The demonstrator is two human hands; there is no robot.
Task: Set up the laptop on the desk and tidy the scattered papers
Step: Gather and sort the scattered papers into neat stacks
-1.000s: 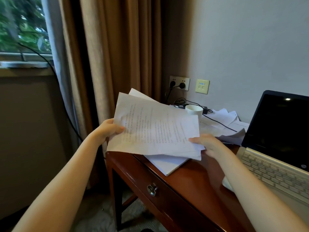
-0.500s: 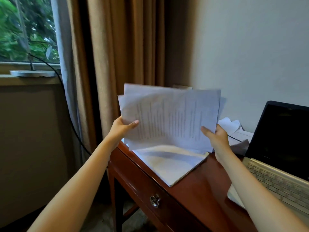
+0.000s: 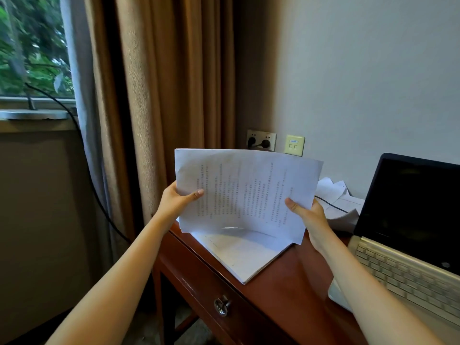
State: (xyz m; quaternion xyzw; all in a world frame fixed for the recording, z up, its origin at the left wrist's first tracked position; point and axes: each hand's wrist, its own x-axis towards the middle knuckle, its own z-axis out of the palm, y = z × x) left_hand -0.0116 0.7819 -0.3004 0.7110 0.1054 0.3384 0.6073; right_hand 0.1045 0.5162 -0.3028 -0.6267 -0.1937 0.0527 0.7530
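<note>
I hold a sheaf of printed papers (image 3: 246, 192) upright above the desk's left end, its lower edge close over the desk. My left hand (image 3: 178, 201) grips its left side, thumb on the front. My right hand (image 3: 307, 215) grips the lower right corner. Under the sheaf a second stack of white papers (image 3: 245, 257) lies flat on the wooden desk (image 3: 281, 292). More loose sheets (image 3: 338, 202) lie crumpled behind, by the wall. The laptop (image 3: 408, 227) stands open at the right, screen dark.
A black cable (image 3: 331, 204) runs over the loose sheets. Wall sockets (image 3: 261, 140) with plugs sit above the desk's back edge. A brown curtain (image 3: 159, 100) hangs at the left. The desk drawer has a metal knob (image 3: 221, 305).
The sheaf went from lying tilted over the desk to being held upright and squared between both hands, then came down slightly. The view has tilted, showing the wall sockets again.
</note>
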